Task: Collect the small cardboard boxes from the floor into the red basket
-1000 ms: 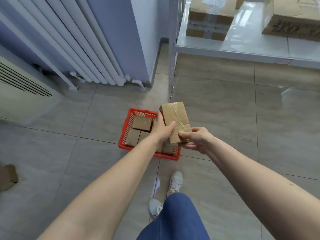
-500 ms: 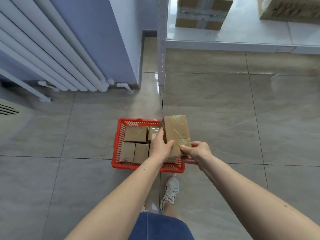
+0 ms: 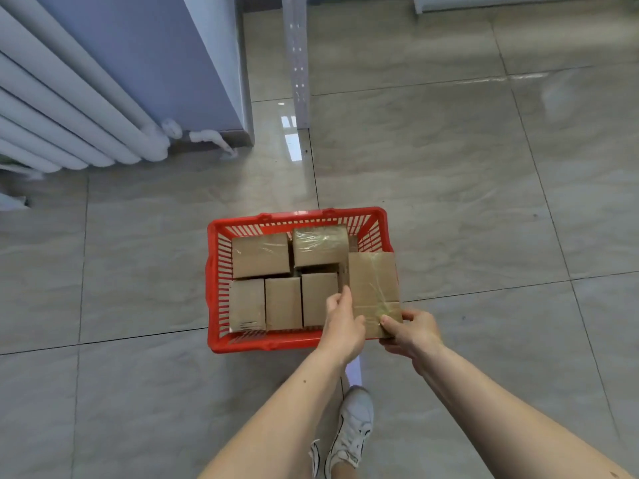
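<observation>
Since both hands already grip the taped cardboard box (image 3: pixel 373 288) at its near end, left hand (image 3: pixel 342 326) and right hand (image 3: pixel 411 331), over the right side of the red basket (image 3: pixel 214 271), hold it by the edges. It looks light and stiff, but the glossy tape may be slippery, so keep your fingers on bare cardboard.

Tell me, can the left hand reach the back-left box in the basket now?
Probably yes: the left hand must first release the held box; the back-left box lies uncovered in the red basket.
</observation>
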